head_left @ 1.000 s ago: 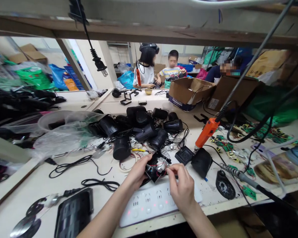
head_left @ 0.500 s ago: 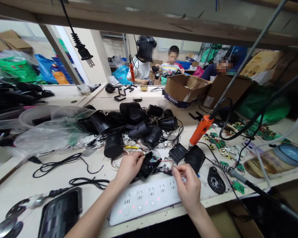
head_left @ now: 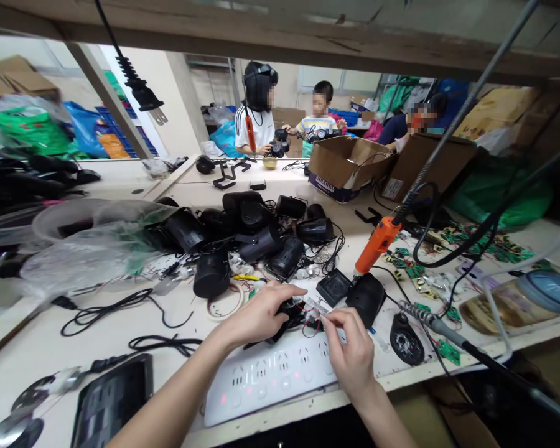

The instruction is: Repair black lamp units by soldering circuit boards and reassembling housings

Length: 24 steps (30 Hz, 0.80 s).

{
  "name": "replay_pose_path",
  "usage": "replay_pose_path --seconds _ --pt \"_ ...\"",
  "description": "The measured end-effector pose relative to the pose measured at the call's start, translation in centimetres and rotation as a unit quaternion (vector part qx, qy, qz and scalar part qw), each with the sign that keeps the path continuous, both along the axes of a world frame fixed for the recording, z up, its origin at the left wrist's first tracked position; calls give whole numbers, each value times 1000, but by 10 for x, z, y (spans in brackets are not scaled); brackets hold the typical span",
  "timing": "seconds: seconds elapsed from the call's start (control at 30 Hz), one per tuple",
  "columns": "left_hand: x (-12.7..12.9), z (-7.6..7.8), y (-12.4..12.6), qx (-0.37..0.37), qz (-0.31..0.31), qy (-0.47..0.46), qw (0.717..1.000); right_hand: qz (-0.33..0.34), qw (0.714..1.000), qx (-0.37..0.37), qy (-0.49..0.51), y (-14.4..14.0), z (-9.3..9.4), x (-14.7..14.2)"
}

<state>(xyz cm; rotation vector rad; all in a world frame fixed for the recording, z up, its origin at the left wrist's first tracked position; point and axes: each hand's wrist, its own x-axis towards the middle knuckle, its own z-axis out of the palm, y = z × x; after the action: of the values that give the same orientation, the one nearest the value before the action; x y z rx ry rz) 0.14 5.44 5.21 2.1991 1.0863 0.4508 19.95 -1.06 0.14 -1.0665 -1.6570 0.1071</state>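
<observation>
A small black plastic housing [head_left: 287, 311] lies just behind the white power strip, with thin red wires and a whitish part [head_left: 313, 311] at its right side. My left hand [head_left: 256, 311] is closed around the housing from the left, index finger reaching over its top and thumb in front; the hand hides much of it. At its right, my right hand [head_left: 352, 348] pinches a thin red wire [head_left: 318, 325] between thumb and fingertips. The power strip [head_left: 261, 386] lies below both hands, some of its lights glowing red.
Black lamp housings [head_left: 256, 242] are heaped behind my hands. An orange electric screwdriver [head_left: 378, 246] hangs at the right, near a soldering iron [head_left: 429, 320], circuit boards [head_left: 410, 267] and a jar [head_left: 508, 305]. A cardboard box [head_left: 336, 180] stands farther back. Other people sit across the bench.
My left hand has shifted right over the housing, its index finger now stretched across the top. My right hand stays almost in place, still pinching.
</observation>
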Motion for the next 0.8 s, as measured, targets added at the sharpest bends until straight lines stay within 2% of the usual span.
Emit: replay_pose_path --seconds 0.07,0.2,0.47,0.8 --pt "0 0 5 8 -13 10 1000 4 1000 4 -6 1 2 1" --pt "-7 -3 4 24 18 -13 999 -7 1000 -2 -24 3 2 4" --pt "-18 -25 -27 70 157 -146 974 3 998 12 -63 5 1 -5" --pt "-30 -39 -45 -29 211 -227 950 15 997 2 -77 6 -3 -15"
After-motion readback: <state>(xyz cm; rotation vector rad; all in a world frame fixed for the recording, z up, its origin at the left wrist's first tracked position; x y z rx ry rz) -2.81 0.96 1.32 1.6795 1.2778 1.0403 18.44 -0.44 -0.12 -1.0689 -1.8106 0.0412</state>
